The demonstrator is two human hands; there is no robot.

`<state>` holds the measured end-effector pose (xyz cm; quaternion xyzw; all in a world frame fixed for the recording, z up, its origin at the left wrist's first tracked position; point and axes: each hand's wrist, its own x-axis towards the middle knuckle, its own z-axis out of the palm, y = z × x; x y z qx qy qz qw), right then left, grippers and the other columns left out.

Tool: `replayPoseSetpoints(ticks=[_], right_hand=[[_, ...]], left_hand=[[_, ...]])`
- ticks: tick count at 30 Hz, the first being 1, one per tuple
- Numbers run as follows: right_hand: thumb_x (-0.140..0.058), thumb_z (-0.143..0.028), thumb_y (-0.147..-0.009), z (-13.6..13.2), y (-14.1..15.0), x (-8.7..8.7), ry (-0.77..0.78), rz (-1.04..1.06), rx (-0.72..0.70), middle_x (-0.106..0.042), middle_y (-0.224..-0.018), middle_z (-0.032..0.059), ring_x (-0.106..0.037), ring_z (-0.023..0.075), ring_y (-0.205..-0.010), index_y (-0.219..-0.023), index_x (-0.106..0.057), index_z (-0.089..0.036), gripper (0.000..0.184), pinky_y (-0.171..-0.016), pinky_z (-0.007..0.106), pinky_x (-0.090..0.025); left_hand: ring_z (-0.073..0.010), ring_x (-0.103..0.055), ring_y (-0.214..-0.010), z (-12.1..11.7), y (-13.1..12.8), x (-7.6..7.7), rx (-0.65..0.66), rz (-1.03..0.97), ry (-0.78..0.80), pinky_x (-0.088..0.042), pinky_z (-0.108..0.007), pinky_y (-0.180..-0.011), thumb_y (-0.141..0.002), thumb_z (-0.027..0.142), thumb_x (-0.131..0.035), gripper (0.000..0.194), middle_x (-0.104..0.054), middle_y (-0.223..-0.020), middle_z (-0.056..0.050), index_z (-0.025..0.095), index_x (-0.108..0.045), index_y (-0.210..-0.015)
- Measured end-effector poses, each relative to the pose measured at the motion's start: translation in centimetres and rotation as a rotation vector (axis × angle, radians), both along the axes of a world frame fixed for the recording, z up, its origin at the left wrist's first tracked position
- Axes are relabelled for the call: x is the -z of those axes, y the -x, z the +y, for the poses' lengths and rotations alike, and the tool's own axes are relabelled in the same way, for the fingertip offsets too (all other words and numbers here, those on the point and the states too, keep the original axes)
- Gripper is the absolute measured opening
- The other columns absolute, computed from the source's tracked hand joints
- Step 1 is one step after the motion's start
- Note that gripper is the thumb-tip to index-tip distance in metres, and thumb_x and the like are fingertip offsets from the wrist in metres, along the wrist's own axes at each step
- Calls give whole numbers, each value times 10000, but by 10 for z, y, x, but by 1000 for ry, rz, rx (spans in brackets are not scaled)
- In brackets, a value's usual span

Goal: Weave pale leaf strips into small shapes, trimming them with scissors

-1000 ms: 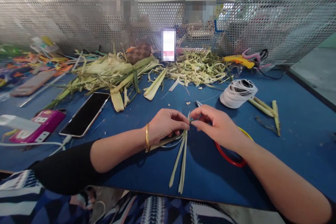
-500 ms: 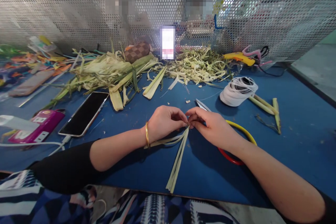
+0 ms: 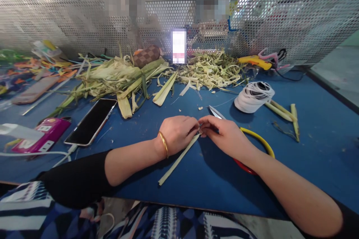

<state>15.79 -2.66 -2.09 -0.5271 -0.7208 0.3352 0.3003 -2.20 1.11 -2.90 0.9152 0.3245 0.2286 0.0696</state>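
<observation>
Near the table's middle, my left hand [image 3: 179, 134] and my right hand [image 3: 220, 131] meet fingertip to fingertip, both closed in a pinch. Between them is the upper end of some pale green corn husk strips [image 3: 178, 161]; one strip slants down to the left across the table, and the others are hidden behind my left hand. A gold bangle [image 3: 163, 145] circles my left wrist. Partly under my right hand and forearm lie scissors [image 3: 259, 138] with yellow and red handles, their blades pointing away to the left.
A white spool of thread [image 3: 254, 99] stands at the right, beside bent husk stalks [image 3: 294, 119]. Along the back lie a husk pile [image 3: 109, 74], shredded husk [image 3: 215, 69] and a yellow glue gun [image 3: 255, 61]. To the left are a plugged-in phone [image 3: 91, 122] and a purple power strip [image 3: 42, 134].
My left hand has turned over more and its wrist has shifted right. The strips that hung toward the table edge have swung left, and most are now out of sight behind that hand.
</observation>
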Motion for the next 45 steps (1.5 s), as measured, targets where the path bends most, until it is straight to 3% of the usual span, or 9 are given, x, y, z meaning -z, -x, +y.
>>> replayPoseSetpoints(ticks=[6,9,15,24,34,39,41,45], right_hand=[[-569,-143,-782,5,-3,9,-51,22,28,-652,-807,23,-636,159,-699,-830,-691,-221,152,-671,316,-514],[-600,-218,-792,7,-3,10,-11,82,46,-610,-771,18,-616,143,-626,-780,-676,-207,78,-631,317,-507],[-614,-282,-767,8,-2,8,78,184,45,-601,-738,0,-566,116,-563,-807,-668,-201,105,-585,286,-484],[-578,-306,-788,8,-6,6,121,230,98,-572,-680,-14,-564,124,-583,-735,-604,-189,132,-609,298,-479],[-575,-262,-806,6,-11,-7,-42,137,23,-574,-781,23,-545,137,-673,-661,-588,-197,160,-632,284,-468],[-576,-315,-826,4,-10,-10,42,290,21,-646,-934,67,-608,168,-829,-668,-581,-189,202,-708,294,-489],[-571,-359,-836,4,-9,-8,109,390,-4,-669,-957,79,-629,166,-809,-709,-578,-183,217,-699,301,-494],[-570,-389,-838,6,-7,-4,191,471,-30,-674,-786,45,-640,146,-673,-760,-571,-177,226,-667,308,-500]], left_hand=[[-155,-624,-737,0,1,-2,10,-18,-26,-419,-256,-665,-916,303,-440,242,-700,-799,-49,186,-639,-844],[-147,-625,-733,0,1,-1,12,-39,-37,-411,-247,-662,-919,315,-442,247,-704,-796,-39,190,-642,-842],[-125,-621,-756,0,0,-2,23,-130,-36,-419,-219,-677,-926,285,-435,255,-706,-865,-40,192,-654,-835],[-118,-583,-699,2,0,-2,-33,-254,143,-413,-214,-638,-873,283,-530,189,-682,-808,-41,185,-660,-776],[-116,-563,-682,5,-1,-1,-107,-311,268,-411,-213,-631,-807,255,-606,120,-666,-758,-20,189,-669,-730],[-113,-553,-648,6,-3,-4,-186,-321,397,-401,-214,-597,-761,255,-636,110,-664,-713,-7,184,-672,-685],[-108,-546,-620,7,-3,-4,-228,-330,461,-392,-210,-573,-743,240,-633,97,-660,-684,2,183,-674,-676],[-97,-518,-571,13,-4,-3,-271,-372,604,-385,-205,-538,-708,283,-666,131,-631,-617,11,165,-665,-651]])
